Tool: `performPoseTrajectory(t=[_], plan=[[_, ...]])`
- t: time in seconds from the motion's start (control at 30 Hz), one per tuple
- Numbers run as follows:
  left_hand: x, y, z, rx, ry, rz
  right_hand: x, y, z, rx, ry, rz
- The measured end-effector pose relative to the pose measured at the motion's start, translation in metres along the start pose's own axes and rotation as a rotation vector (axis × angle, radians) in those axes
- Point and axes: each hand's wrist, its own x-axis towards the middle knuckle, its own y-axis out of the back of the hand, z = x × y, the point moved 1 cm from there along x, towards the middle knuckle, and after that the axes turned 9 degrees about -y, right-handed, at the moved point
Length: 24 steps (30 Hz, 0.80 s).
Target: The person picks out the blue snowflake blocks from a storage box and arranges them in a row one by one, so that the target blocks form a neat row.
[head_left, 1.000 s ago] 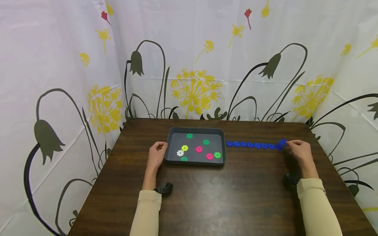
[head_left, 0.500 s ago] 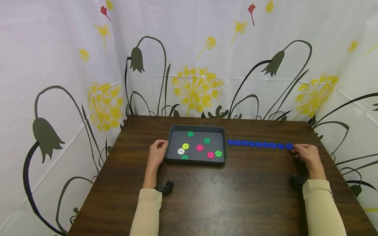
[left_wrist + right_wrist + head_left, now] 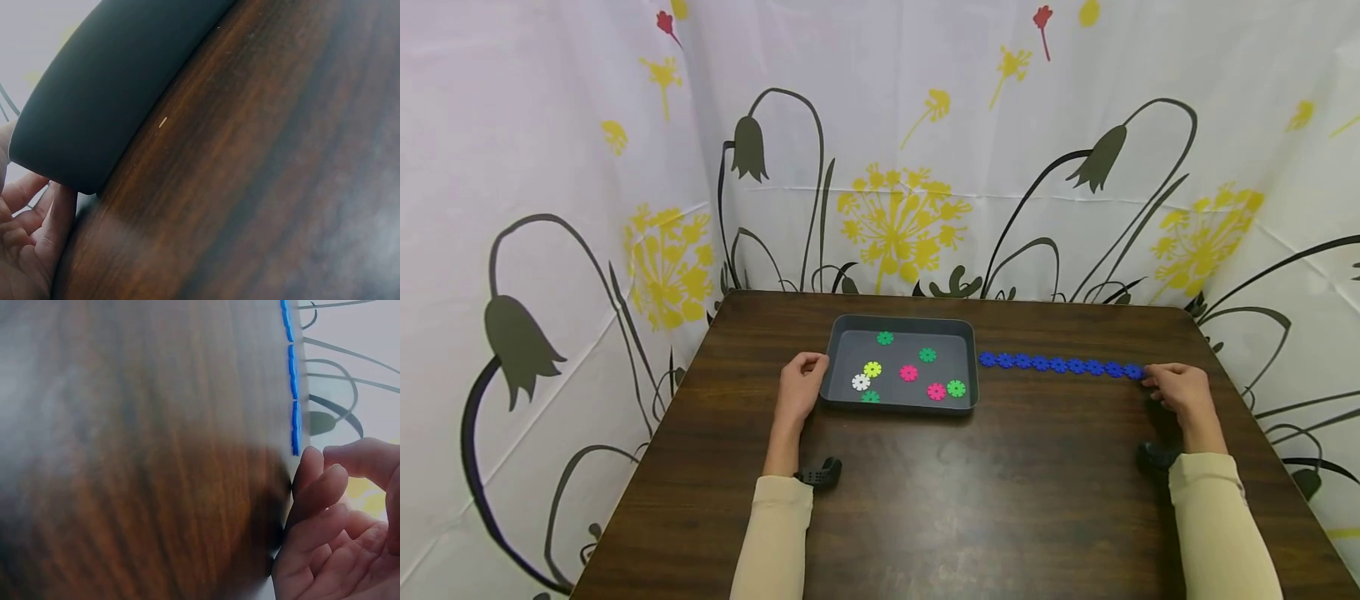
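Note:
Blue notched plastic discs (image 3: 1058, 365) lie flat in a row, running right from the dark grey tray (image 3: 898, 408). At the row's right end, my right hand (image 3: 1180, 390) has its fingertips right beside the last disc (image 3: 1132, 372). In the right wrist view, thumb and index fingertip (image 3: 310, 464) are close together just past the end of the blue row (image 3: 295, 428), with no disc between them. My left hand (image 3: 800, 387) holds the left side of the tray. The left wrist view shows its fingers (image 3: 61, 209) at the tray's end wall (image 3: 94, 100).
Inside the tray lie several loose discs: green (image 3: 927, 355), pink (image 3: 908, 373), yellow (image 3: 872, 369) and white (image 3: 861, 382). The brown wooden table (image 3: 992, 500) ends at the back against a flower-printed curtain (image 3: 895, 125).
My right hand has moved right and brought a blue disc from above the row's end down to the table, lining it up. My left hand stays at the tray.

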Motion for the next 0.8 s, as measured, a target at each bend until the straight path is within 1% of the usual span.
performPoseTrajectory(t=[0.2,0.33,0.4,0.47,0.5,0.6,0.67,0.73,0.8], plan=[[-0.002,0.000,-0.003,-0.015,0.017,-0.010,-0.005,0.001,0.000,-0.004,-0.003,0.004],[0.000,0.003,-0.004,-0.021,0.021,-0.038,-0.007,0.003,-0.003,0.098,-0.017,-0.030],[0.003,0.004,-0.004,-0.024,0.017,-0.057,-0.009,0.003,-0.007,0.131,0.000,-0.050],[0.005,0.007,-0.002,-0.014,0.010,-0.071,-0.012,0.001,-0.013,0.115,0.036,-0.082],[0.006,0.009,-0.001,0.007,0.002,-0.071,-0.014,-0.001,-0.018,0.085,0.062,-0.103],[0.008,0.013,0.007,0.146,-0.033,-0.062,-0.021,-0.008,-0.036,-0.029,0.157,-0.176],[0.009,0.015,0.018,0.269,-0.071,-0.058,-0.027,-0.013,-0.050,-0.091,0.219,-0.218],[0.008,0.015,0.031,0.384,-0.100,-0.065,-0.034,-0.018,-0.064,-0.151,0.287,-0.241],[0.008,0.014,0.046,0.450,-0.127,-0.092,-0.043,-0.025,-0.078,-0.202,0.348,-0.257]])
